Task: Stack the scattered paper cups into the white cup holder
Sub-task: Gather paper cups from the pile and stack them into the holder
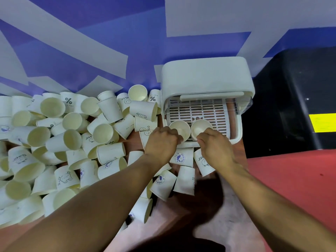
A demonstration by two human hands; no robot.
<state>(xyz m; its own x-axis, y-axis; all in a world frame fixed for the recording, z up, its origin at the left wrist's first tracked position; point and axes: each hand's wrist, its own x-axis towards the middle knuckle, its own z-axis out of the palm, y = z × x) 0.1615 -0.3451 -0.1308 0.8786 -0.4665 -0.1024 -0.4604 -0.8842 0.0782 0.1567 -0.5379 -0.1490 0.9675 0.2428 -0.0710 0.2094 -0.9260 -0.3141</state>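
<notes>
Far left, the heap of scattered paper cups (60, 142) sprawls across the table (209, 215), most of them tipped on their sides. Moving in, my left hand (161, 140) is curled round the near rim of one upright cup (180, 130) at the front of the white cup holder (205, 77). Just beside it, my right hand (216, 145) pinches a second cup (200, 127) on the slotted tray (197, 110). Both look mid-placement, I reckon. Next: seat them level, let go, then reach left for more.
</notes>
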